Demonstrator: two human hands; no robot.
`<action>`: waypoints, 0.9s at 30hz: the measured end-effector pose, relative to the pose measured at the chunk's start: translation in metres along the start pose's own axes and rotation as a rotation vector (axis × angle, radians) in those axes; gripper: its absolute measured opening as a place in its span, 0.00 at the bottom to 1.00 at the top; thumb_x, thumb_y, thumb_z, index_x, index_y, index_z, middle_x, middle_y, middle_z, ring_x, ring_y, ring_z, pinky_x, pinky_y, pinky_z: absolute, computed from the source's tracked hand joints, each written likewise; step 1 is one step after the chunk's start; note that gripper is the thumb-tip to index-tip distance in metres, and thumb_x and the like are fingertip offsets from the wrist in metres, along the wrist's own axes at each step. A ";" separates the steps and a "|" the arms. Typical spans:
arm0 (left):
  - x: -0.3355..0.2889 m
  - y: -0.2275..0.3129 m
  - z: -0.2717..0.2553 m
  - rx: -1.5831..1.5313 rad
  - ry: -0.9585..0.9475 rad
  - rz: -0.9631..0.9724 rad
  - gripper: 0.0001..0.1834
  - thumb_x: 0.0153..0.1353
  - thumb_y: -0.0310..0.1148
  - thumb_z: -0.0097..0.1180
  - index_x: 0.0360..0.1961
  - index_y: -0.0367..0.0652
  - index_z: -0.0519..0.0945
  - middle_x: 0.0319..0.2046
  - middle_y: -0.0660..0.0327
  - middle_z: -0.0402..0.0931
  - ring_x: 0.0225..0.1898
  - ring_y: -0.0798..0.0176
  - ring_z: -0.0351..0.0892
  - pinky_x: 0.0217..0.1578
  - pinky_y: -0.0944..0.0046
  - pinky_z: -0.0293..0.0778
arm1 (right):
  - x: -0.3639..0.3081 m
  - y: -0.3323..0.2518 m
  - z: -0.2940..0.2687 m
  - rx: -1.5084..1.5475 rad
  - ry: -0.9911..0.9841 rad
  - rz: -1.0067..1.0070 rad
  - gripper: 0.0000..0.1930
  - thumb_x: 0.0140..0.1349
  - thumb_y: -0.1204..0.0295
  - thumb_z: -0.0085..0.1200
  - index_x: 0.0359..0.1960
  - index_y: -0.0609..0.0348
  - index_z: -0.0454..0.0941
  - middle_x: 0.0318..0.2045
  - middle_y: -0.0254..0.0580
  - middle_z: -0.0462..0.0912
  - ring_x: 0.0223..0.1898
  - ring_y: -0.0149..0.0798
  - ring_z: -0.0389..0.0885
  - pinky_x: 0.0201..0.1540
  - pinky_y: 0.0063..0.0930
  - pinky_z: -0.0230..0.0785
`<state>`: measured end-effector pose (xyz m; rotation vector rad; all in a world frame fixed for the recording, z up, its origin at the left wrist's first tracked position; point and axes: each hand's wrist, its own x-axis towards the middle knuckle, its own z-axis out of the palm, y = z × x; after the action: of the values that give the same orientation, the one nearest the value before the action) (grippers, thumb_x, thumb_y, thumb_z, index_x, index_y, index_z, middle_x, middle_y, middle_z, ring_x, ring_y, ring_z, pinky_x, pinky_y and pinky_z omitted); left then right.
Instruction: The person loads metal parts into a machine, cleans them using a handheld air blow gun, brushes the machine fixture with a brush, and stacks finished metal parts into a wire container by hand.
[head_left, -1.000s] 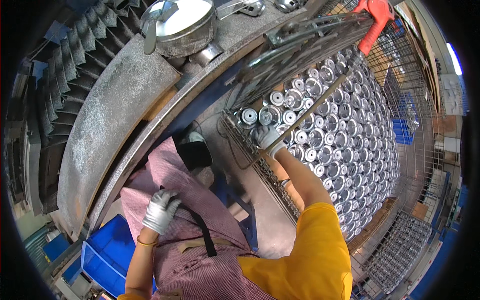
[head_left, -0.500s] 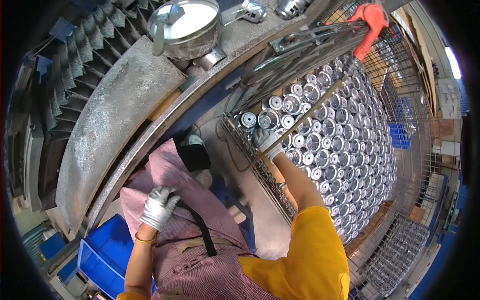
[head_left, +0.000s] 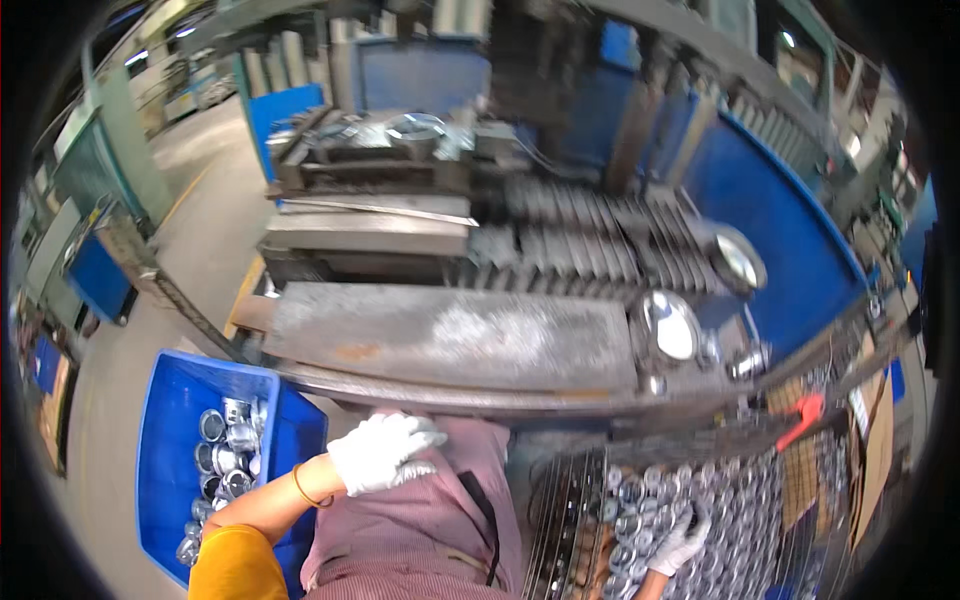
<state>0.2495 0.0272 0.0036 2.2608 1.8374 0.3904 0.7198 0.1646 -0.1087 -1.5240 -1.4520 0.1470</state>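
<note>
The person's left hand (head_left: pixel 388 453), in a white glove, hangs over the lap of the pink apron (head_left: pixel 400 540), its fingers loosely curled and slightly parted, with nothing showing in it. The gloved right hand (head_left: pixel 680 548) is among the shiny metal cups (head_left: pixel 740 510), which are packed in rows inside a wire basket (head_left: pixel 560 520) at the lower right; its fingers are bent and spread a little, but blur and a dark patch between them mean I cannot tell whether it has hold of a cup. The basket's near side wall stands between the apron and the cups, and a red handle (head_left: pixel 803 420) juts over its far part, with a cardboard sheet (head_left: pixel 875 440) upright beyond. On the left, a blue bin (head_left: pixel 300 440) holds a loose heap of similar metal pieces (head_left: pixel 238 436), and the left forearm crosses in front of its side. A workbench edge (head_left: pixel 450 392) runs across in front of the person, bearing a worn metal plate (head_left: pixel 400 330), a round pan (head_left: pixel 670 328) with bright contents at its right end, and dark ribbed covers (head_left: pixel 580 245) behind. A blue panel (head_left: pixel 770 210) closes off the right rear.
</note>
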 end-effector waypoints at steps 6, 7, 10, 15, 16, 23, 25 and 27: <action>-0.010 -0.079 -0.099 0.333 0.427 -0.321 0.16 0.57 0.43 0.56 0.42 0.46 0.80 0.36 0.53 0.78 0.39 0.48 0.77 0.40 0.53 0.74 | 0.064 -0.249 0.116 0.305 -0.488 -0.695 0.10 0.55 0.78 0.57 0.40 0.59 0.79 0.39 0.44 0.81 0.41 0.46 0.79 0.46 0.34 0.69; -0.004 -0.104 -0.118 0.312 0.619 -0.249 0.14 0.56 0.40 0.57 0.40 0.44 0.80 0.32 0.53 0.77 0.37 0.48 0.77 0.39 0.52 0.74 | 0.070 -0.287 0.146 0.360 -0.550 -0.764 0.11 0.54 0.76 0.58 0.40 0.58 0.79 0.39 0.45 0.81 0.41 0.48 0.78 0.45 0.35 0.69; 0.023 -0.175 -0.164 0.402 0.758 -0.413 0.16 0.56 0.36 0.58 0.44 0.44 0.77 0.41 0.55 0.75 0.43 0.49 0.75 0.44 0.53 0.72 | 0.085 -0.393 0.229 0.437 -0.448 -1.053 0.11 0.55 0.72 0.58 0.41 0.55 0.78 0.38 0.45 0.81 0.39 0.49 0.77 0.43 0.38 0.70; 0.096 -0.243 -0.222 0.588 0.607 -0.507 0.15 0.55 0.28 0.54 0.45 0.44 0.79 0.45 0.52 0.76 0.44 0.49 0.77 0.45 0.54 0.74 | 0.118 -0.511 0.343 0.029 -0.521 -1.071 0.09 0.54 0.77 0.50 0.37 0.55 0.79 0.38 0.46 0.79 0.42 0.49 0.76 0.43 0.40 0.72; 0.101 -0.258 -0.230 0.582 0.611 -0.517 0.15 0.55 0.28 0.54 0.45 0.44 0.79 0.45 0.52 0.76 0.44 0.49 0.77 0.45 0.54 0.74 | 0.125 -0.526 0.357 0.138 -0.370 -1.270 0.12 0.53 0.79 0.47 0.37 0.57 0.80 0.38 0.47 0.80 0.42 0.49 0.78 0.42 0.40 0.73; 0.086 -0.315 -0.244 0.777 0.223 -0.430 0.07 0.53 0.29 0.52 0.31 0.43 0.82 0.34 0.57 0.78 0.42 0.54 0.78 0.42 0.59 0.76 | 0.139 -0.545 0.389 -0.283 -0.626 -1.417 0.09 0.55 0.75 0.49 0.32 0.51 0.83 0.34 0.42 0.81 0.41 0.42 0.79 0.43 0.34 0.74; 0.080 -0.321 -0.251 0.742 0.328 -0.373 0.07 0.52 0.29 0.53 0.31 0.43 0.82 0.34 0.58 0.78 0.42 0.55 0.78 0.41 0.59 0.76 | 0.150 -0.534 0.382 -0.268 -0.576 -1.457 0.07 0.54 0.74 0.51 0.27 0.50 0.82 0.30 0.40 0.81 0.37 0.41 0.79 0.41 0.34 0.73; 0.089 -0.299 -0.261 0.902 0.232 -0.455 0.06 0.52 0.29 0.52 0.30 0.43 0.81 0.34 0.58 0.78 0.41 0.55 0.78 0.40 0.58 0.76 | 0.155 -0.525 0.382 -0.065 -0.443 -1.425 0.06 0.55 0.72 0.51 0.26 0.52 0.81 0.29 0.39 0.81 0.37 0.43 0.79 0.41 0.35 0.73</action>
<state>-0.0959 0.1733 0.1614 2.1622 2.9991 -0.3502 0.1446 0.3927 0.1415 -0.2043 -2.5642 -0.4501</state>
